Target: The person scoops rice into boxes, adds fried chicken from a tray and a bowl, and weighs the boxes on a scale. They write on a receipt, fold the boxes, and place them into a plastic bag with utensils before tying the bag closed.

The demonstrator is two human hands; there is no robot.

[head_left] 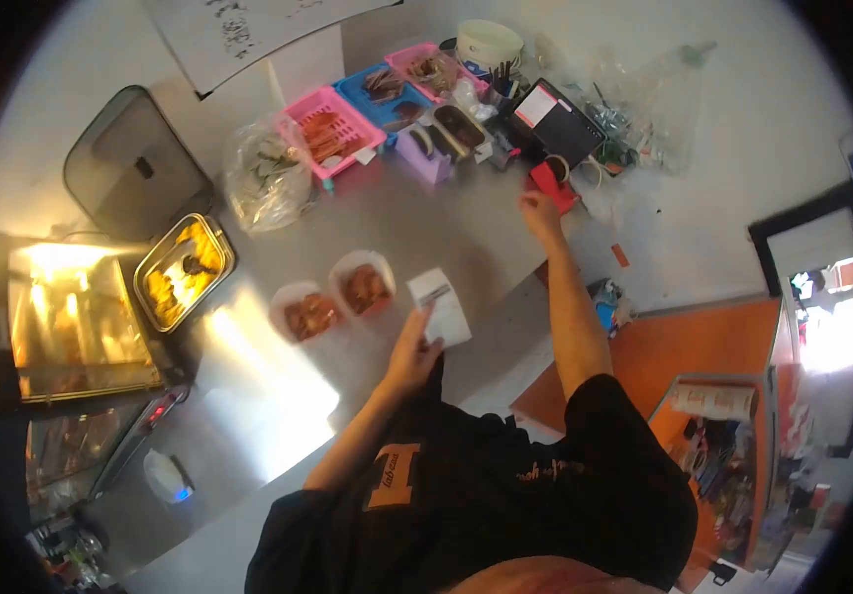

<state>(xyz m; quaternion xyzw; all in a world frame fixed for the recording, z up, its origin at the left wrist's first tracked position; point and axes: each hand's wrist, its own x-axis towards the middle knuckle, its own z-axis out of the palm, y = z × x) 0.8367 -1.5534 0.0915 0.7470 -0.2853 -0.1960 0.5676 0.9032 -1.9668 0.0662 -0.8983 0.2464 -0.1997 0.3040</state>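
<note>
My left hand [412, 354] grips a white paper slip [443, 309] with dark print, its thumb lying across the lower part. Just left of it, two white paper tubs [394, 273] of reddish-brown food pieces stand on the metal counter; one tub [281, 296] is a little nearer the lit cabinet. Reaching to the far right of the counter, my right hand [540, 213] has its fingers curled at the edge of a red tape dispenser [551, 184] with a roll on it. What those fingers pinch, if anything, is too small to make out.
Pink baskets [323, 129] and a blue basket [362, 91] of skewered food line the back. A clear plastic bag [266, 178] sits beside them. Yellow food fills a metal tray [185, 272] by the lit glass cabinet [80, 322]. A black device [560, 124] stands near the wall.
</note>
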